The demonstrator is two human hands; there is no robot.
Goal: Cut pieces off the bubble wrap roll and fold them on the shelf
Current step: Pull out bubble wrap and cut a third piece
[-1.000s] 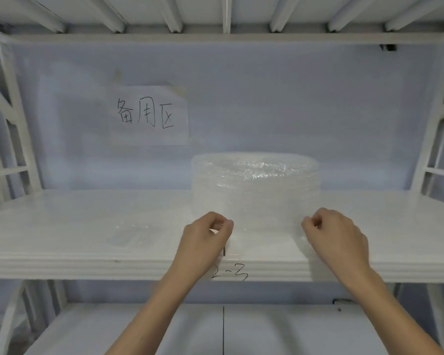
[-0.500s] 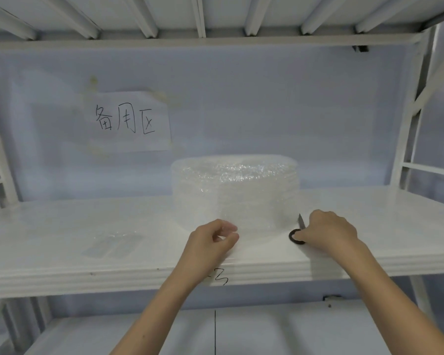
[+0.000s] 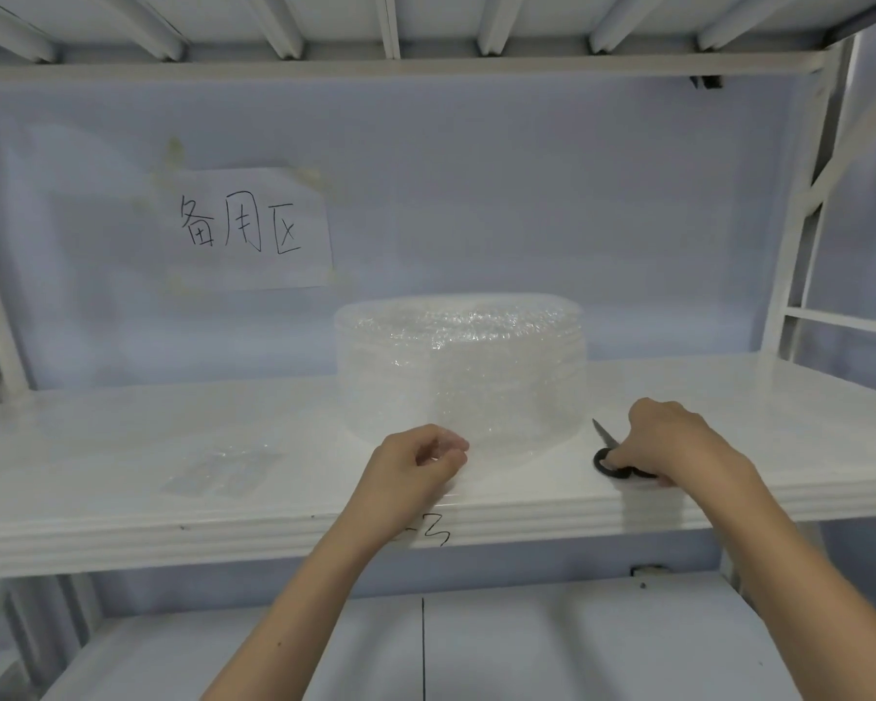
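Observation:
A clear bubble wrap roll stands upright at the middle of the white shelf. My left hand pinches the roll's loose front edge low down, near the shelf's front edge. Black-handled scissors lie on the shelf just right of the roll, blade tip pointing back. My right hand rests on their handles with fingers curled over the loops. A small folded bubble wrap piece lies flat on the shelf to the left.
A paper sign with handwritten characters is taped to the back wall. White frame uprights stand at the right and left ends. A lower shelf runs below, and another shelf's underside spans overhead.
My right hand left the bubble wrap edge, moved right and came down on the scissors. My left hand kept its pinch on the wrap. The camera view shifted slightly right.

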